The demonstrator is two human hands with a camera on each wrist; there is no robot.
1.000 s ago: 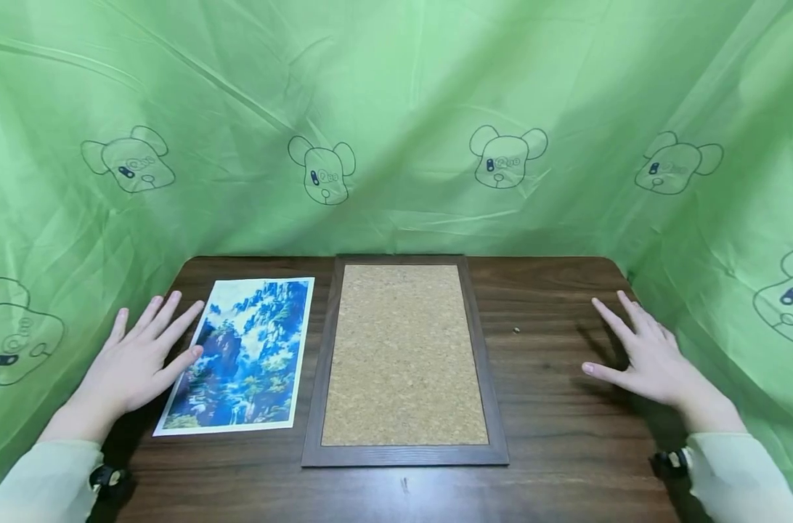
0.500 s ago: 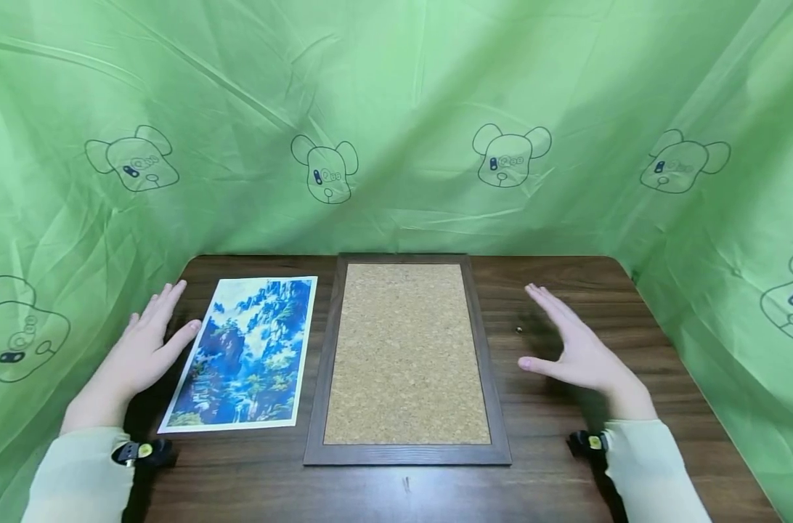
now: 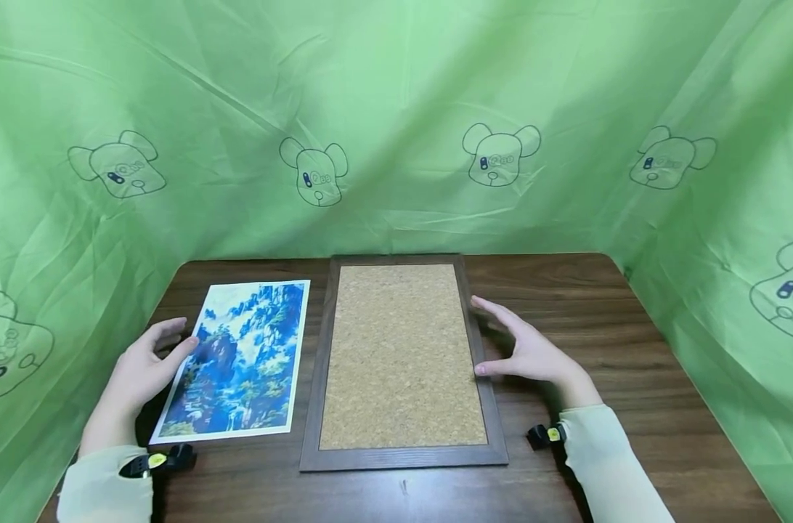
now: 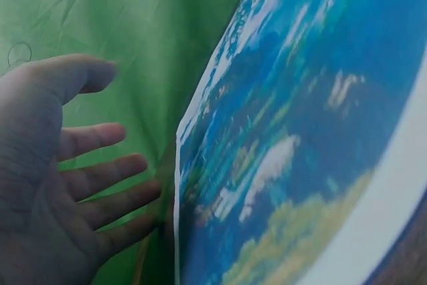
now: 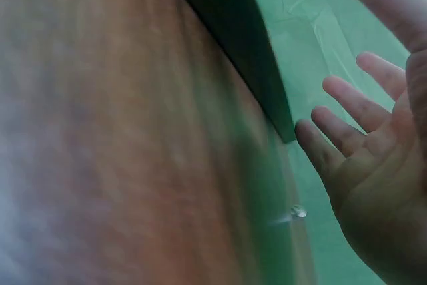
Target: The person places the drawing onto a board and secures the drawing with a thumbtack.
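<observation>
A blue landscape print [image 3: 240, 356] with a white border lies on the left of the table. My left hand [image 3: 138, 374] is at its left edge, the thumb tip overlapping the border in the head view. In the left wrist view the fingers [image 4: 113, 201] are spread and hold nothing. A dark wooden frame around a cork panel [image 3: 403, 356] lies in the middle. My right hand [image 3: 540, 356] is at the frame's right side, thumb and fingertips right at the edge. The right wrist view shows its palm [image 5: 380, 198] facing the dark frame edge [image 5: 233, 38].
Brown wood-grain table [image 3: 632, 392] lies under everything. A small shiny bit [image 5: 298, 211] rests on it near the right hand. Green printed fabric [image 3: 396, 131] hangs round the back and both sides. A black band [image 3: 168, 459] sits at the left wrist, another [image 3: 542, 436] at the right.
The right hand has moved left from the table's right side to the frame's edge. The left hand has shifted right and nearer, its fingers bending more. Print and frame lie where they were.
</observation>
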